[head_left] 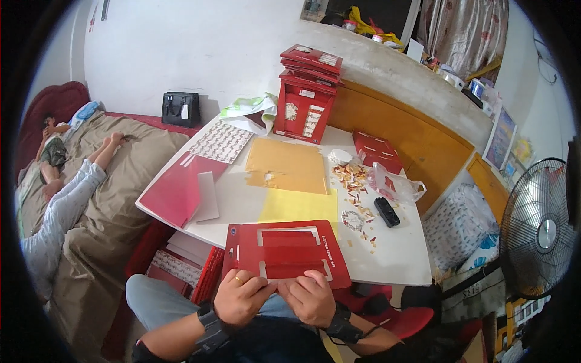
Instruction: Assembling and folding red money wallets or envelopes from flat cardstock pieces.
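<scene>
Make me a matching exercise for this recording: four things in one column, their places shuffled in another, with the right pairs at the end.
Things
1. red card with cut-out windows
2. black handbag
3. yellow sheet
4. black oblong device

Places
A. on the table, right of the small coloured scraps
B. left of the table, in front of the white wall
C. directly before the person, left hand and right hand at its near edge
D. on the table, just nearer the person than the torn tan sheet

Pairs: 1-C, 2-B, 3-D, 4-A
</scene>
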`<state>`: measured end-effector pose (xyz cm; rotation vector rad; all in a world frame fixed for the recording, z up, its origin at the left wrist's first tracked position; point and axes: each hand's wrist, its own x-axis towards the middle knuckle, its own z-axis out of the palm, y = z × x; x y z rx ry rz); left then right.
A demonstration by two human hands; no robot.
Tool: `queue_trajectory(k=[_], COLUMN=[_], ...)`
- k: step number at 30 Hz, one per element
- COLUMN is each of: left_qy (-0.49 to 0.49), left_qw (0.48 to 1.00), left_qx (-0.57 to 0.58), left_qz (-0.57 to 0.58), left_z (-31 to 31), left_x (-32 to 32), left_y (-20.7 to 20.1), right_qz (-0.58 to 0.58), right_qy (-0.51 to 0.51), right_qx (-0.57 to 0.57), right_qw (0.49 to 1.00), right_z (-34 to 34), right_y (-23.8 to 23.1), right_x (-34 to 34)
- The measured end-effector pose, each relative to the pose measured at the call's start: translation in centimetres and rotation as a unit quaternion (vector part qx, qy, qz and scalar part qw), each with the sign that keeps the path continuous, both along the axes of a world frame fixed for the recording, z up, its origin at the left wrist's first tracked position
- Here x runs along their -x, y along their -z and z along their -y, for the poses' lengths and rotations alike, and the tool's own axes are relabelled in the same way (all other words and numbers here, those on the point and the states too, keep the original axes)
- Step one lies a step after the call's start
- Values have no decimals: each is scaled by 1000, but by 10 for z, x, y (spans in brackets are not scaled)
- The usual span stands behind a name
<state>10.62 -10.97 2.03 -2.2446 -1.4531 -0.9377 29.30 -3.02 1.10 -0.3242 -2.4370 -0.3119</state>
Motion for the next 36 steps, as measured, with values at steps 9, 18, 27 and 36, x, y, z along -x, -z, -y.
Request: queue_trajectory(k=[9, 18, 27, 36], left_qy=[-8, -22, 10, -4], left_qw=[1000, 999, 999, 1000], left_qx=[-20, -37, -46, -23], left_qz=[1, 10, 7, -1], left_z=[1, -7, -10, -6], left_x=[18, 36, 14, 26], left_y=[1, 1, 8, 11], right_qz=[-13, -25, -49, -8], right_qy=[54, 122, 40, 89], right_qx=[0, 39, 41, 19], right_qw=[998, 991, 997, 996], right_z=[-9, -16, -12, -20], right_y=[-7, -8, 3, 6], right_x=[-34, -70, -18, -47])
